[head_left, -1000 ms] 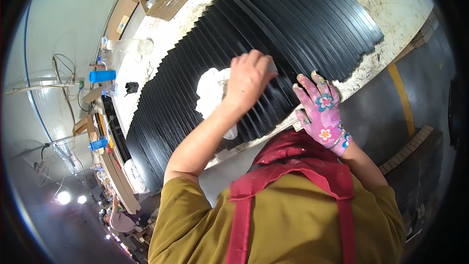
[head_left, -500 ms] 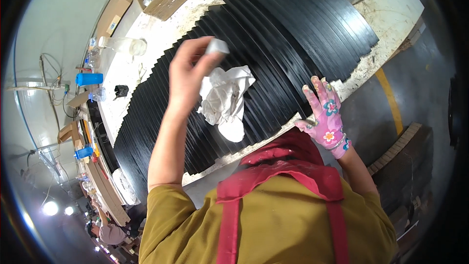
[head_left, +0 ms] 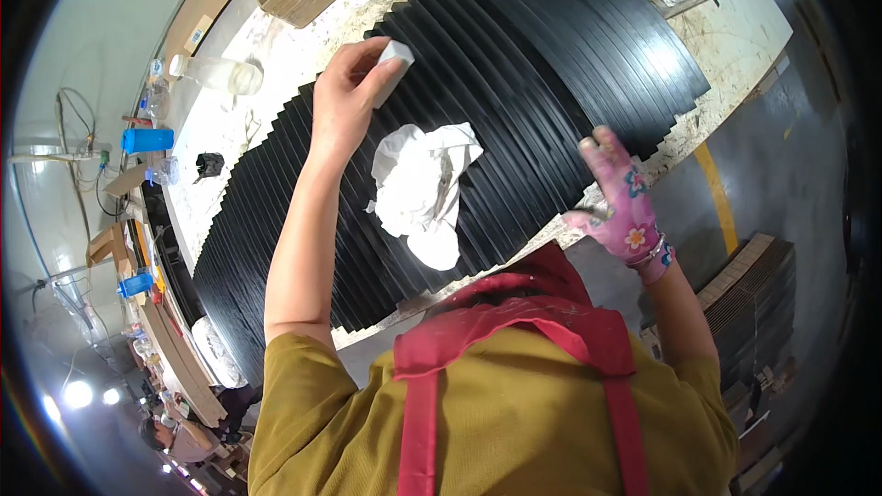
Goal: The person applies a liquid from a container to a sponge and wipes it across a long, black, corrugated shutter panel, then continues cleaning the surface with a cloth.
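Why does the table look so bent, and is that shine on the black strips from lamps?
Head view: the fisheye lens bows the table edge and the black strips toward the rim, with dark corners around the round picture. Soft pale glare lies across the strips' upper right part. Bright lamp spots flare at lower left. The left hand, holding a small white block, and the gloved right hand look fairly sharp.

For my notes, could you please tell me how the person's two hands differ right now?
The left hand is bare and grips a small white block; the right hand wears a pink flowered glove and holds nothing, resting flat. Both lie on the black strips.
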A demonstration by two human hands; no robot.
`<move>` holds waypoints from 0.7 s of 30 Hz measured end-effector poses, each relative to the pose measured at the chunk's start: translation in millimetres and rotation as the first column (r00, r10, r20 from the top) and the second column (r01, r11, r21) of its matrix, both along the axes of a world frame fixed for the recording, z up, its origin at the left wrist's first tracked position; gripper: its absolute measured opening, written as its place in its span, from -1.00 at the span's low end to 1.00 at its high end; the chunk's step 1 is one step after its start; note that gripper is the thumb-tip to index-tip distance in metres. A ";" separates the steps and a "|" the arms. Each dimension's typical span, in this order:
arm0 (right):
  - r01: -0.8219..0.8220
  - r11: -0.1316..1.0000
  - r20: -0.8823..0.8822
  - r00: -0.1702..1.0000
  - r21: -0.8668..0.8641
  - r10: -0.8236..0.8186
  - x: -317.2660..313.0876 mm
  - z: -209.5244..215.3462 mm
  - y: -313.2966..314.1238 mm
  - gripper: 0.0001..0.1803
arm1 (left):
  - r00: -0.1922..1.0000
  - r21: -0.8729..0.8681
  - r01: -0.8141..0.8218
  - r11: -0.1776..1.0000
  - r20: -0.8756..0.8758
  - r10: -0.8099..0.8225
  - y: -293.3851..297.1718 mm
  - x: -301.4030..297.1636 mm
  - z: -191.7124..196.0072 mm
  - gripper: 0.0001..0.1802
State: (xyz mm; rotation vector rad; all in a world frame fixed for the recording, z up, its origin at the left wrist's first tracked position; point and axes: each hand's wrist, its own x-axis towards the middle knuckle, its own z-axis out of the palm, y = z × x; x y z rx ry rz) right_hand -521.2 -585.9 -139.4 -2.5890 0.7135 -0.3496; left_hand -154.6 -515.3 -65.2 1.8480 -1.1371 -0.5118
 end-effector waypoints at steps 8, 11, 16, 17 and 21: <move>0.127 0.990 0.038 0.991 0.069 -0.130 10.3 -19.8 13.4 0.19 | 0.708 -0.019 0.586 0.810 0.498 -0.501 -86.7 -105.5 -34.1 -0.65; 0.143 0.980 0.071 0.986 0.136 -0.154 9.9 -22.3 12.4 0.23 | 0.540 0.016 0.691 0.722 0.653 -0.531 -93.3 -125.1 -58.0 -0.72; 0.114 0.985 0.117 0.985 0.130 -0.129 12.1 -25.6 13.0 0.26 | 0.554 0.152 0.246 0.957 0.788 -0.268 -159.1 -4.7 -65.4 -0.77; 0.119 0.985 0.090 0.987 0.126 -0.131 12.7 -25.9 12.9 0.26 | 0.509 0.181 0.112 0.977 0.834 -0.213 -167.7 19.1 -64.4 -0.74; 0.146 0.982 0.050 0.987 0.118 -0.153 7.2 -23.2 9.7 0.25 | 0.705 0.110 0.059 0.992 0.699 -0.119 -168.5 47.2 -47.8 -0.65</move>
